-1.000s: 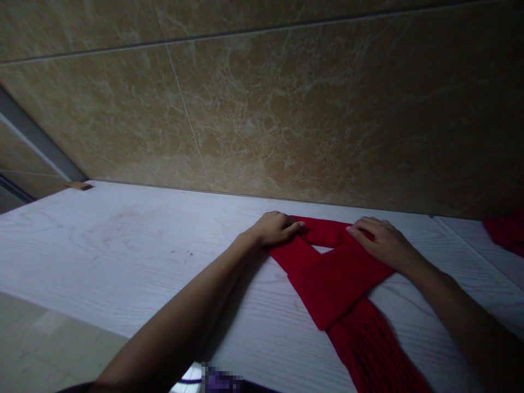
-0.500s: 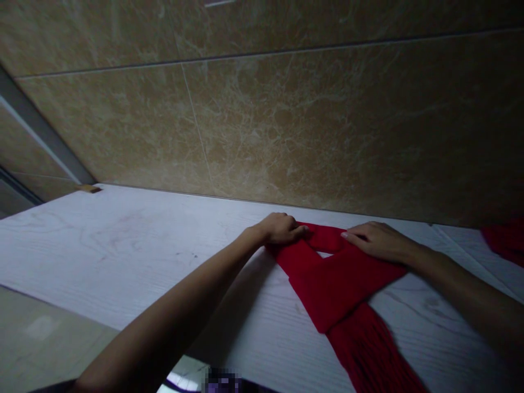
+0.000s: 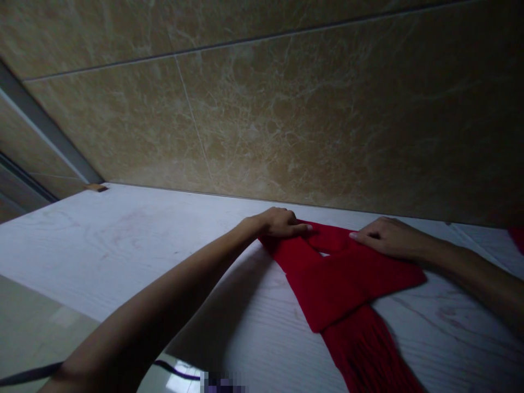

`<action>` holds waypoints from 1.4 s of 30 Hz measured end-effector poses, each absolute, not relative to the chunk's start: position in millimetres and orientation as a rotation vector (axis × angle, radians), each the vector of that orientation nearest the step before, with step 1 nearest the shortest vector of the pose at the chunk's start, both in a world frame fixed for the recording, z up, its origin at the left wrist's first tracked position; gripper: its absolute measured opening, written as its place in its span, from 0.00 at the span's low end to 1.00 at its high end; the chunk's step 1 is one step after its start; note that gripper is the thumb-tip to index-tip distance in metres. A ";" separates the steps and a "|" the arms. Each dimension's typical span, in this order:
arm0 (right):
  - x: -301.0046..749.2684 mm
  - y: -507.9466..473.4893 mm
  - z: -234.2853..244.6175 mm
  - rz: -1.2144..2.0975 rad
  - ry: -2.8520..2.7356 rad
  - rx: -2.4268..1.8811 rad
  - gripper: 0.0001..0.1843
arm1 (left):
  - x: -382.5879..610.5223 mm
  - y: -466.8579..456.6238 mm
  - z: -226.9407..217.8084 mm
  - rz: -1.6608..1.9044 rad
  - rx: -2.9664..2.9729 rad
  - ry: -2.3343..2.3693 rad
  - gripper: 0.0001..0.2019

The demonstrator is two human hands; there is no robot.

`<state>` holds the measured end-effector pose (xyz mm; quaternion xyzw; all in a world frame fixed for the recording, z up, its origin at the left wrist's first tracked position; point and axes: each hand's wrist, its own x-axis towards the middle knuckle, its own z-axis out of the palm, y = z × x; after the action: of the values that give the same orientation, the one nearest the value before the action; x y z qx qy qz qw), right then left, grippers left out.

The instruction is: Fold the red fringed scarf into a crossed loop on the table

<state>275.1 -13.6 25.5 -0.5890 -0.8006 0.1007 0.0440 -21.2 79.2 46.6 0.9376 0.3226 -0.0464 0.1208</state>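
A red fringed scarf [image 3: 335,284] lies folded across itself on a white wood-grain board, with a small white gap showing inside its fold. Its fringe [image 3: 380,349] trails toward the bottom of the view. My left hand [image 3: 282,222] is closed on the upper left fold, thumb pressed along the cloth. At the upper right fold, my right hand [image 3: 387,237] pinches the scarf between thumb and curled fingers. Some fingertips of both hands are hidden.
The white board [image 3: 135,234] meets a brown marbled tile wall [image 3: 262,120] behind. A small wooden block [image 3: 96,187] sits at the board's far left corner. More red cloth [image 3: 518,238] shows at the right edge. A dark strap [image 3: 33,374] crosses the lower left.
My hands are slightly farther apart, and the scarf between them is spread wider. The white gap inside the fold looks smaller. The view has shifted a little.
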 end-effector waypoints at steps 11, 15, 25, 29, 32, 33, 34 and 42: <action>274.7 -19.9 17.4 0.319 -2.429 -1.683 0.36 | -22.8 75.6 41.0 -0.006 2.697 0.963 0.35; 280.9 -17.9 14.1 0.201 -2.358 -1.684 0.35 | -21.8 79.9 37.3 0.054 2.686 1.032 0.34; 284.9 -27.4 22.7 0.210 -2.297 -1.644 0.30 | -11.1 64.0 49.4 -0.002 2.806 0.965 0.20; 279.1 -27.6 34.2 0.043 -2.161 -1.673 0.26 | -10.6 54.7 60.9 0.334 2.805 1.151 0.23; 264.5 -39.6 24.7 -0.016 -2.128 -1.684 0.28 | -11.1 36.5 47.1 0.436 2.758 1.256 0.26; 259.5 -44.7 17.7 -0.020 -2.130 -1.703 0.28 | -11.3 29.6 38.5 0.345 2.761 1.255 0.27; 255.2 -49.5 9.8 -0.009 -2.138 -1.731 0.29 | -11.5 23.2 29.3 0.227 2.749 1.242 0.29; 250.9 -62.8 -14.6 0.061 -2.170 -1.805 0.32 | -9.5 0.7 10.9 0.081 2.727 1.283 0.31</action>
<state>250.9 -62.8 -14.6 -0.6312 -0.7590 0.0214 0.1583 -9.5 0.7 10.9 0.9027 0.4247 0.0269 0.0632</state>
